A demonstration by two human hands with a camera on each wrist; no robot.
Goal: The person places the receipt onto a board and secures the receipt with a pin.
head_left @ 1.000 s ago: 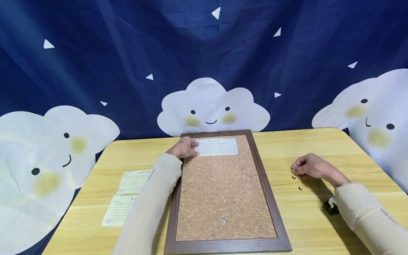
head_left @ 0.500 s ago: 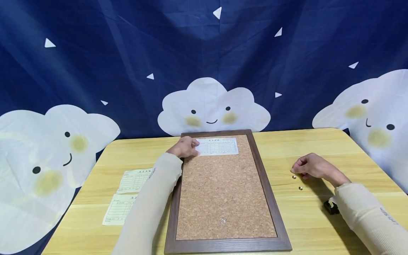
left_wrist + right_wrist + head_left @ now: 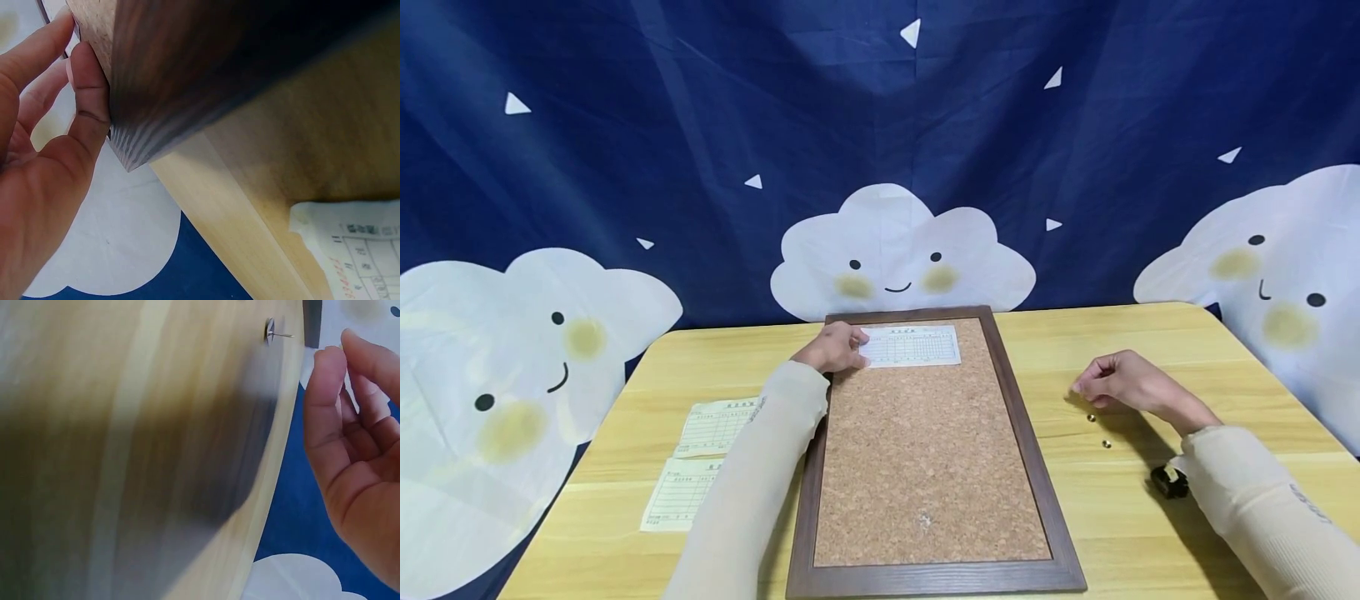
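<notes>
At the far end of a brown-framed corkboard point(image 3: 925, 467) lies a white printed paper slip point(image 3: 917, 346). My left hand point(image 3: 837, 347) rests on the slip's left edge, thumb and fingertips holding it down; in the left wrist view the left hand point(image 3: 50, 137) has its thumb against the cork. To the right of the board my right hand point(image 3: 1123, 383) is raised above the table, thumb and forefinger pinching a tiny thumbtack, mostly hidden by the fingertips. Below it are two brass thumbtacks point(image 3: 1092, 418); the right wrist view shows one thumbtack point(image 3: 270, 331) lying point up.
Two more printed slips point(image 3: 681, 496) lie left of the board, partly behind the left sleeve point(image 3: 760, 475). A small black object point(image 3: 1168, 482) sits by the right wrist. A blue cloth with white clouds point(image 3: 895, 250) hangs behind the wooden table point(image 3: 1120, 533).
My right hand has lifted from beside the tacks and shifted slightly left and away from me. The left hand and the slip under it have stayed put.
</notes>
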